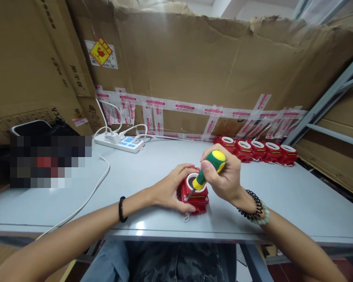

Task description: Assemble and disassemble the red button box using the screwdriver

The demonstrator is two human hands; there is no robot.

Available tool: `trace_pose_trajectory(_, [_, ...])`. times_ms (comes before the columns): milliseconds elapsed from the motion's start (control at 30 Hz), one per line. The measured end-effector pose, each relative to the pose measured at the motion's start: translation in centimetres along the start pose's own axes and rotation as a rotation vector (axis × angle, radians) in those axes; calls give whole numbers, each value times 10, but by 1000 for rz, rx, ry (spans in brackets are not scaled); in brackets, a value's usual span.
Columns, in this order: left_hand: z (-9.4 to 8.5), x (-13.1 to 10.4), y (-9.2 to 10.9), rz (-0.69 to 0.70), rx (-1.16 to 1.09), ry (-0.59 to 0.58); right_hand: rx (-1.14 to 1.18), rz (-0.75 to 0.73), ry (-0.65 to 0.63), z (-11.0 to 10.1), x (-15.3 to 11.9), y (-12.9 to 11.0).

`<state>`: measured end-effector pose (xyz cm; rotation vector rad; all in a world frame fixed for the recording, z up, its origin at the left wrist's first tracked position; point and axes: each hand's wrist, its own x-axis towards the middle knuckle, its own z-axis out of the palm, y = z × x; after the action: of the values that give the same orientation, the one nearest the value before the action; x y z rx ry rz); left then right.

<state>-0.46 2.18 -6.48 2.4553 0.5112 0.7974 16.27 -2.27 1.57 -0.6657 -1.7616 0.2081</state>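
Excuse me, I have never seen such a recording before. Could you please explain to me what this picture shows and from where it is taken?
There is no machine here, only a person's two bare hands. The camera is worn on the head and looks forward and down.

The left hand grips a red, box-shaped unit with a white ring on top. The right hand holds a screwdriver with a green and yellow handle; its metal tip is at a screw on the unit's near left corner.

The unit rests on a pale grey table. Farther back stand a row of similar red units, on the right, and a white power strip with plugs, on the left. Brown cardboard rises behind. One area on the left is pixelated, so I cannot tell what is there.
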Motion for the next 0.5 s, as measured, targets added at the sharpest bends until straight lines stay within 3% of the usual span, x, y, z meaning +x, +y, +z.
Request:
trace_pose_trajectory(300, [6, -2, -3, 16, 1, 43, 2, 45, 37, 2, -6, 3])
trace_pose_trajectory(500, [6, -2, -6, 45, -12, 35, -74, 54, -30, 2, 0, -5])
